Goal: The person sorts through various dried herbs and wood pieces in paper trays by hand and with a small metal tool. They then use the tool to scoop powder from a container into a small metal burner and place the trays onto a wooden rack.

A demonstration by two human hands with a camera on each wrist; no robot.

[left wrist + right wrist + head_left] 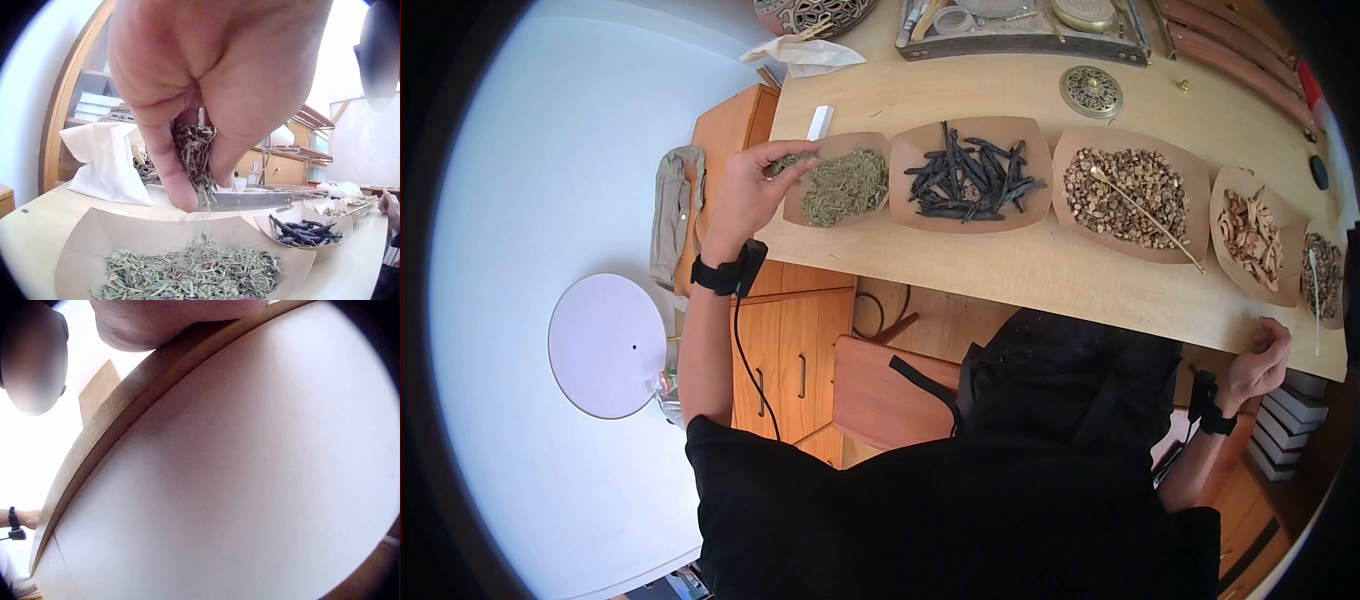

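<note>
My left hand (pixel 748 195) is above the leftmost paper tray (pixel 81 253), which holds a heap of dried green herb (pixel 845 190). Between the thumb and fingers it pinches a tuft of dried herb (pixel 196 156), with stalk ends poking out below the fingertips. The heap lies under the hand in the left wrist view. At the table's front edge, on the far right, my right hand (pixel 1262 362) rests with loosely curled fingers and holds nothing. In the right wrist view only part of this hand (pixel 169 319) shows, at the top by the table edge.
Along the table (pixel 960 255) stand more paper trays, with dark dried pods (pixel 970 180), brown chopped pieces (pixel 1125 195) under a brass spoon (pixel 1145 215), and pale slices (pixel 1250 235). Behind them are a white cloth (pixel 805 57), a grey tray (pixel 1025 42) and a pierced brass lid (pixel 1091 91).
</note>
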